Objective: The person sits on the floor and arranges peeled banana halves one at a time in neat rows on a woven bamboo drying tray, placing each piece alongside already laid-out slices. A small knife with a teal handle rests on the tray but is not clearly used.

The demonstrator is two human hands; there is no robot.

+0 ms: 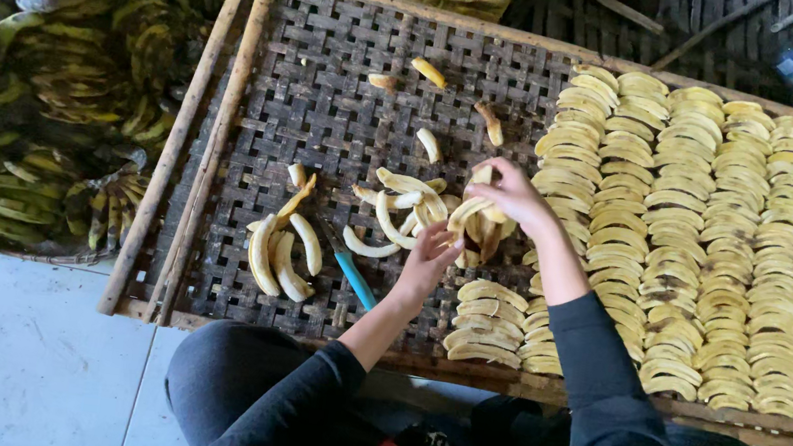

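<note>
On the woven bamboo drying tray [335,64], mid-frame, I log my right hand [511,195] curled shut around a small bunch of peeled banana slices [475,225] and my left hand [430,257] just below it, fingers half-bent and touching the same bunch from underneath. Beside the left hand: loose curved slices [283,258], a blue-handled knife [350,276] lying flat on the weave, and scattered bits farther up. To the right, neat overlapping rows of laid-out slices [717,242] fill the tray; off its left edge sits a heap of unpeeled green-yellow bananas [37,108].
</note>
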